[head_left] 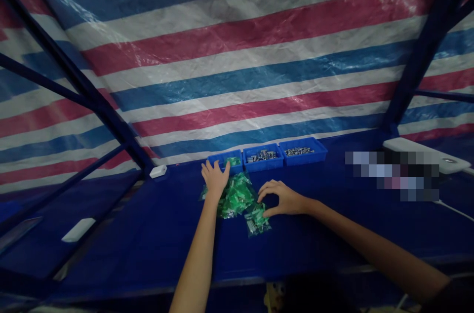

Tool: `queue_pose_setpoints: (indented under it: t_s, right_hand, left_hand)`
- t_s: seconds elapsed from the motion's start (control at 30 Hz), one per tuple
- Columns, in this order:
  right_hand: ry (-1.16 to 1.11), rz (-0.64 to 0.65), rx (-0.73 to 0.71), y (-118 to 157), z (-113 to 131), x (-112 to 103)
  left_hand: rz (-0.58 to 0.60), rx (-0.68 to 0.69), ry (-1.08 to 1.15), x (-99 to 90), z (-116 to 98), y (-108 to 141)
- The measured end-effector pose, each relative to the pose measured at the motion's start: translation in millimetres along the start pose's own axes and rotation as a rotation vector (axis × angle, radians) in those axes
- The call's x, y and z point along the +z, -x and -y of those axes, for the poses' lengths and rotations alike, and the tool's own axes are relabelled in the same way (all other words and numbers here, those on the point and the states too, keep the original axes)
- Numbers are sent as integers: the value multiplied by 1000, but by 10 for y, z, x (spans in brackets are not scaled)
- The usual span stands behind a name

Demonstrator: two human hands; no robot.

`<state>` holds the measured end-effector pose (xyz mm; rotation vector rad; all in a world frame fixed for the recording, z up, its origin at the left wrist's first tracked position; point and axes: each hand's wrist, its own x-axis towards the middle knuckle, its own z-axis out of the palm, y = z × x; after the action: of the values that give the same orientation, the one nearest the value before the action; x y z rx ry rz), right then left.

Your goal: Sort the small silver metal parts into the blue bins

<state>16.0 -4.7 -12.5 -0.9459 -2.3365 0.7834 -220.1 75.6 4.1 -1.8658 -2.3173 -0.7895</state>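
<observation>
Three blue bins (264, 165) hold green pieces (233, 160) or silvery parts (263, 155).

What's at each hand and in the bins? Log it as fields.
left hand: fingers spread at left bin; contact unclear
right hand: curved, thumb and fingers apart, at small transparent bag
left bin: green contents
middle bin: metallic-looking parts
right bin: more metallic-looking parts
between hands: pile of green-filled bags on blue table

Green-filled plastic bags (237, 194) are heaped on the blue table (148, 244) between the outspread left hand (216, 178) and curled right hand (287, 198).
</observation>
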Motion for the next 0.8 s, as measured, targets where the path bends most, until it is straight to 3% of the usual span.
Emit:
queue_pose_setpoints:
  t_s: [0.4, 0.67, 0.8]
  right_hand:
    - [-104, 47, -14, 2, -13, -44]
    - [-4, -15, 79, 38, 153, 21]
    - [-3, -19, 101, 25, 123, 23]
  left_hand:
    - [44, 10, -22, 55, 57, -91]
    - [-14, 14, 46, 76, 64, -100]
    - [-162, 67, 173, -68, -49, -37]
